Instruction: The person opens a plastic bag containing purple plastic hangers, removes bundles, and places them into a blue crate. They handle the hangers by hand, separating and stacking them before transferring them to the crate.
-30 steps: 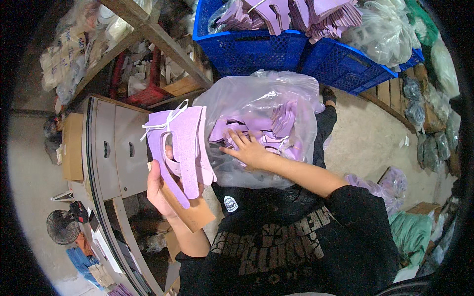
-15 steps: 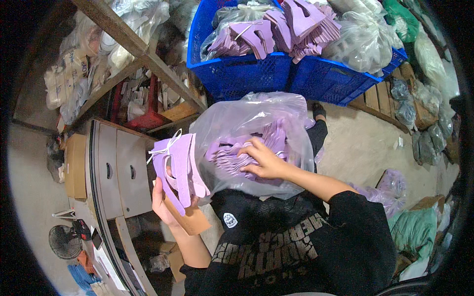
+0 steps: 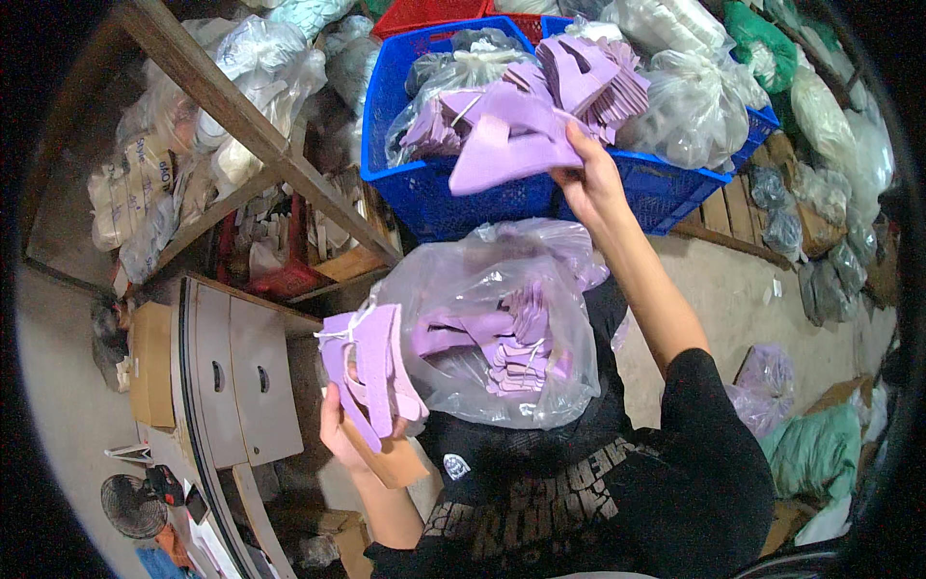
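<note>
My left hand (image 3: 340, 434) grips a small bundle of purple shoe-upper pieces (image 3: 386, 386), tied with white string at the top, together with a strip of brown cardboard (image 3: 391, 465). Up over the front of a blue crate (image 3: 453, 203), my right hand (image 3: 590, 183) is closed on purple cut pieces with openings in them (image 3: 506, 154); how many layers it holds I cannot tell. On my lap lies an open clear plastic bag (image 3: 453, 386) with more purple pieces (image 3: 521, 352) inside, some stacked. Stacks of the same pieces (image 3: 588, 72) rest on filled bags in the crates.
Knotted clear bags (image 3: 694, 106) fill the right crate. To the left stand a grey cabinet (image 3: 246, 367) and a wooden frame (image 3: 217, 87) with wrapped goods behind it. A fan (image 3: 133, 507) is at lower left. Bags, including a green one (image 3: 815, 454), lie at right.
My right hand has left the plastic bag and risen to the blue crate with purple pieces. My left hand keeps its bundle. Fewer pieces show in the bag, and the view has shifted slightly.
</note>
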Action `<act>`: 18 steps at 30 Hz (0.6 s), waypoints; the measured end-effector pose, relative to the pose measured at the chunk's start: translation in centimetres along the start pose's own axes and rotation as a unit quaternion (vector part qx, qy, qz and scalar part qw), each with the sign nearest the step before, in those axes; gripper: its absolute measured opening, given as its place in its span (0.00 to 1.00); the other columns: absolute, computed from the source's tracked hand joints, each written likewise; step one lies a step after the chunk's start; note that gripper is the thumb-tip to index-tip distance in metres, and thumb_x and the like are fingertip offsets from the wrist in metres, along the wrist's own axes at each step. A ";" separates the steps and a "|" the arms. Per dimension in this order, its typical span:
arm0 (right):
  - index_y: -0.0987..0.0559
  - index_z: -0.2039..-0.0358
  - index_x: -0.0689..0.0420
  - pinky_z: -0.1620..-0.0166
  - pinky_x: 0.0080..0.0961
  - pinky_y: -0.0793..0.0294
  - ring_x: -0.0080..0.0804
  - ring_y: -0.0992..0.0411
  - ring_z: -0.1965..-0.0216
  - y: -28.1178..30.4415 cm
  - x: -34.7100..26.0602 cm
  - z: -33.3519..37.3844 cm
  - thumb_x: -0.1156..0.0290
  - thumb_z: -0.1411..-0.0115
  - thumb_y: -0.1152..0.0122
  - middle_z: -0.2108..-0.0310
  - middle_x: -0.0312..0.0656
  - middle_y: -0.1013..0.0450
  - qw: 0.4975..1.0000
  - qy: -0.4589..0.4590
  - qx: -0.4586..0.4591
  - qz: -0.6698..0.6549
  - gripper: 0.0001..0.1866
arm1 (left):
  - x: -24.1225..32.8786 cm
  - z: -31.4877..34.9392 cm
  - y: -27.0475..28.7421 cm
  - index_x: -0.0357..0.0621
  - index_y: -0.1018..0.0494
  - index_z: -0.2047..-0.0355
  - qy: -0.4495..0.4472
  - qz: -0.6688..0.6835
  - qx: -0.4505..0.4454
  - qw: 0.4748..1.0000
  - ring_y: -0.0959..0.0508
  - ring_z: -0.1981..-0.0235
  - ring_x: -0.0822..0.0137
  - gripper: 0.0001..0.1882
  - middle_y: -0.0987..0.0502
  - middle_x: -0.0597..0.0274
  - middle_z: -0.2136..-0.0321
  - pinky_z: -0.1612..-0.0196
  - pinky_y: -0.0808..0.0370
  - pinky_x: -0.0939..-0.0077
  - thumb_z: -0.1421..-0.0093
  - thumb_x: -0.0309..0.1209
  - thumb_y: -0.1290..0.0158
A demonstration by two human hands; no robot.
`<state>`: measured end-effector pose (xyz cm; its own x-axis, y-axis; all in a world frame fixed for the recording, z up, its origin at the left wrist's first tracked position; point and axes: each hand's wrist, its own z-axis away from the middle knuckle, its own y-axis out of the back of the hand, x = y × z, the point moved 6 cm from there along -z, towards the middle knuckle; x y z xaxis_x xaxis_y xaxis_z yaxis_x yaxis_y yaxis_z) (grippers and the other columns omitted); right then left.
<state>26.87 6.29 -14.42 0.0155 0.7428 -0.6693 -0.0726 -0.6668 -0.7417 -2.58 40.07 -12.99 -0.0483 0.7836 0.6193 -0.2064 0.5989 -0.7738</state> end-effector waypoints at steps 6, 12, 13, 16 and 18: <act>0.22 0.48 0.58 0.51 0.42 0.18 0.40 0.22 0.53 -4.1 0.0 -14.2 0.60 0.27 0.43 0.51 0.45 0.22 0.991 0.103 0.023 -0.087 0.15 | -0.9 0.7 1.5 0.42 0.27 0.44 0.037 -0.047 0.140 0.988 0.20 0.82 0.59 0.25 0.17 0.49 0.64 0.86 0.24 0.65 0.27 0.48 0.60; 0.24 0.47 0.62 0.45 0.47 0.25 0.57 0.25 0.49 -3.9 0.7 -24.9 0.52 0.40 0.28 0.52 0.57 0.23 0.827 0.306 0.177 0.438 0.31 | 0.2 2.0 2.2 0.43 0.27 0.54 -0.011 -0.009 0.198 0.980 0.20 0.75 0.58 0.20 0.19 0.51 0.66 0.76 0.23 0.63 0.28 0.47 0.58; 0.25 0.47 0.63 0.43 0.48 0.26 0.59 0.26 0.48 -3.3 1.8 -25.4 0.52 0.43 0.26 0.51 0.59 0.25 0.769 0.298 0.155 0.544 0.32 | 0.2 2.4 2.7 0.45 0.28 0.55 -0.011 0.021 0.245 0.969 0.21 0.80 0.58 0.20 0.19 0.51 0.69 0.82 0.25 0.64 0.27 0.48 0.59; 0.28 0.44 0.65 0.41 0.50 0.30 0.66 0.30 0.46 -1.3 5.0 -25.0 0.56 0.43 0.27 0.49 0.68 0.30 0.700 0.323 0.135 0.622 0.34 | 0.0 2.2 3.0 0.48 0.28 0.56 0.001 0.038 0.278 0.960 0.24 0.85 0.60 0.21 0.20 0.53 0.72 0.88 0.29 0.66 0.26 0.50 0.61; 0.30 0.43 0.66 0.41 0.51 0.31 0.68 0.31 0.46 -0.7 5.5 -24.4 0.58 0.41 0.29 0.50 0.72 0.31 0.699 0.365 0.163 0.592 0.34 | 0.1 1.3 2.4 0.48 0.28 0.56 -0.001 0.009 0.253 0.968 0.24 0.85 0.60 0.21 0.20 0.53 0.72 0.88 0.29 0.65 0.27 0.51 0.61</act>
<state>51.31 9.41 -18.61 0.2489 -0.6277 -0.7376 -0.6871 -0.6511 0.3222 -4.38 41.36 -14.65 -0.0588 0.7921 0.6075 -0.6570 0.4275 -0.6210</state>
